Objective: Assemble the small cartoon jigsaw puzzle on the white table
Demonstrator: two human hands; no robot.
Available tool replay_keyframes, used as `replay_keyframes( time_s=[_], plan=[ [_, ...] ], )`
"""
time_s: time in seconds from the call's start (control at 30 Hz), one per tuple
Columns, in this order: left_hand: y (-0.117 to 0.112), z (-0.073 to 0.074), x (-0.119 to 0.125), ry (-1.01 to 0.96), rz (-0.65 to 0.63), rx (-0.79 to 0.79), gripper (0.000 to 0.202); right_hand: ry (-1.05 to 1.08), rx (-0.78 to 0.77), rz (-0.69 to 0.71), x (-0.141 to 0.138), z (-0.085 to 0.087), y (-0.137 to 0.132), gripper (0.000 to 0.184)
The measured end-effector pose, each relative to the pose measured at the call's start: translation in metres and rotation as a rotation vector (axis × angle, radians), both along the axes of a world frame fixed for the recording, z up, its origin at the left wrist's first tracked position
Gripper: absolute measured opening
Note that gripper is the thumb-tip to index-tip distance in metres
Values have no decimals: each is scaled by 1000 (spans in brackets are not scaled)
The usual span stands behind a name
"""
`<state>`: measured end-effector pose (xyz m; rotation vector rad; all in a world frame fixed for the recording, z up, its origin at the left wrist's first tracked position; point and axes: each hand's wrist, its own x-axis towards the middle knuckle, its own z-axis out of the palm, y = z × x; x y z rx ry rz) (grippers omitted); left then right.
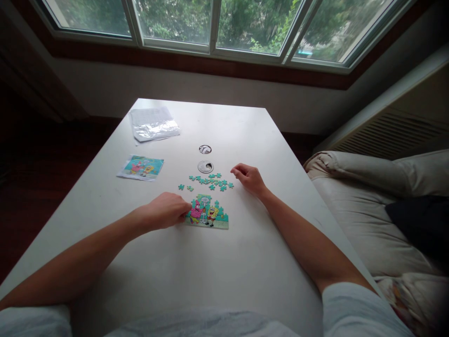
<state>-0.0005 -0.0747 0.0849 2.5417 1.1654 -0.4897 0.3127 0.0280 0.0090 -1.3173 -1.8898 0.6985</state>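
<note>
A partly assembled jigsaw puzzle (212,217) with cartoon figures lies flat on the white table (210,271). Its left edge is covered by my left hand (168,209), whose curled fingers grip there; the fingertips are partly hidden. Its upper edge is uneven, with gaps between the joined pieces. Just beyond lie several loose teal puzzle pieces (212,181). My right hand (249,178) rests to the right of them, fingers curled and thumb against the index finger. Whatever the right fingers may pinch is too small to make out.
On the left is a printed picture sheet (143,167) with the same figures. Clear plastic packaging and paper (154,124) lie at the far left. Two round discs, a nearer one (203,166) and a farther one (205,149), sit past the pieces. A beige sofa (340,206) stands at right.
</note>
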Motion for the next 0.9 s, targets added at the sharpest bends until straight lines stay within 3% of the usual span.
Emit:
replay_keyframes(
  time_s=[0.23,0.5,0.73,0.9],
  plan=[
    [-4,5,5,-28,-45,-13,14,-11,-5,23,-2,-3,-1,31],
    [-2,-1,8,-74,-45,8,17,-12,-10,4,4,-6,4,30],
    [17,-11,4,-109,137,232,27,-34,-27,29,6,-7,6,28],
    [23,-17,-1,-58,218,256,28,-74,-32,250,5,-5,4,20]
  ],
)
